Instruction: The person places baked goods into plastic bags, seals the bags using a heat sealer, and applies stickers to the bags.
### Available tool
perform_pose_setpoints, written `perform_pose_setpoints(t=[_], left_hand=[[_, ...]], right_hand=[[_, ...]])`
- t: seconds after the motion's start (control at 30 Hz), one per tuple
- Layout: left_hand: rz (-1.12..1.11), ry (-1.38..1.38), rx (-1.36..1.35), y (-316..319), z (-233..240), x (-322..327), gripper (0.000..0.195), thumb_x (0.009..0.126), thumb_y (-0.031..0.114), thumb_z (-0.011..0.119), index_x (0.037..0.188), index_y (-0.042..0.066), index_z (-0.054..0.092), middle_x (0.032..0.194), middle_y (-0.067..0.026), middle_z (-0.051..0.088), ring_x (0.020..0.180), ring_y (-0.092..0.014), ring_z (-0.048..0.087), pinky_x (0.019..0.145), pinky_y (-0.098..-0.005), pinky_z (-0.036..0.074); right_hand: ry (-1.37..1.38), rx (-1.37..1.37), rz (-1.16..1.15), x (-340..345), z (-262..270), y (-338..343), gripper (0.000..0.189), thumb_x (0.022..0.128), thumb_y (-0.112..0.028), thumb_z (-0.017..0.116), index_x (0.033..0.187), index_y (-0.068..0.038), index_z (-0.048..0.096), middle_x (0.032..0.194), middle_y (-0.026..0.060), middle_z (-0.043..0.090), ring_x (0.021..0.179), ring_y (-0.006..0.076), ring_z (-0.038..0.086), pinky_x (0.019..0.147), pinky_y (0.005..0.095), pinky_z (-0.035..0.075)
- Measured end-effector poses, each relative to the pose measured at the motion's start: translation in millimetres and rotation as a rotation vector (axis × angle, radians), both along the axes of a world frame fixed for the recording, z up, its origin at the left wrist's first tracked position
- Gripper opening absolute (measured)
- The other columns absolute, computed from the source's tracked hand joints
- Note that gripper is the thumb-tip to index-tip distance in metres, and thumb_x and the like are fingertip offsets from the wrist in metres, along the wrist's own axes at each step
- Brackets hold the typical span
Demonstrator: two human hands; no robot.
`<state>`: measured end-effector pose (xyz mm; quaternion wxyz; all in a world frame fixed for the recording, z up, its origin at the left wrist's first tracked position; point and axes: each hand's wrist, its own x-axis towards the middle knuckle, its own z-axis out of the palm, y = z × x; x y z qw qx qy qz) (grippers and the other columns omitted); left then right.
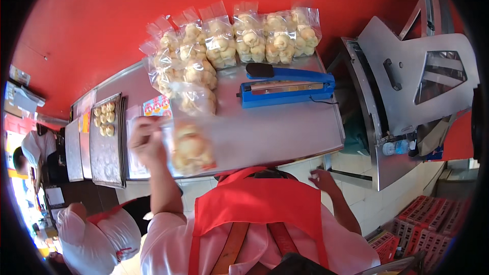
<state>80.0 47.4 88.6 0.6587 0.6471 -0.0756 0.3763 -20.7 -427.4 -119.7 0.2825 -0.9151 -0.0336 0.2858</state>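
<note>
My left hand [147,137] is raised over the left part of the metal table, its fingers closed at the top of a clear plastic bag of bread rolls [191,147]. That bag is blurred and hangs close to the table's front edge. Low on the right, past the front edge, my right hand [323,179] is held away from the table with nothing visible in it; its fingers are loosely bent. A blue heat sealer [286,95] with a black handle lies toward the table's right end. Several filled bags [250,40] stand along the back, and others run down the left.
Stacked baking trays [107,160] on the left carry small rolls [105,118]. A sheet of printed stickers [156,105] lies near my left hand. On the right stands a steel machine [420,65]; red crates [428,217] are below. Another person [95,233] is at lower left.
</note>
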Motion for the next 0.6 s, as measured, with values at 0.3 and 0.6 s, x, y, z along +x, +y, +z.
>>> perform_pose_setpoints(t=[0.3,0.6], left_hand=[[-0.480,0.154,-0.167,-169.6,-87.4,47.4,0.007,0.069,-0.006,0.066,0.069,-0.001,0.061,0.085,-0.0075,0.055,0.087,-0.021,0.056,0.082,-0.0322,0.043],[0.009,0.168,0.192,-190.7,-103.9,44.5,0.047,0.060,0.015,0.080,0.098,0.003,0.055,0.104,-0.0092,0.051,0.103,-0.024,0.048,0.089,-0.0333,0.038]], right_hand=[[-0.584,0.788,0.005,130.5,84.7,107.7,0.070,0.075,-0.018,0.068,0.132,0.001,0.032,0.127,0.0204,0.045,0.118,0.0276,0.044,0.097,0.0356,0.035],[-0.905,0.753,-0.069,162.9,93.2,114.1,0.048,0.080,-0.009,0.059,0.125,0.002,0.044,0.124,0.0183,0.049,0.115,0.0289,0.048,0.095,0.0349,0.037]])
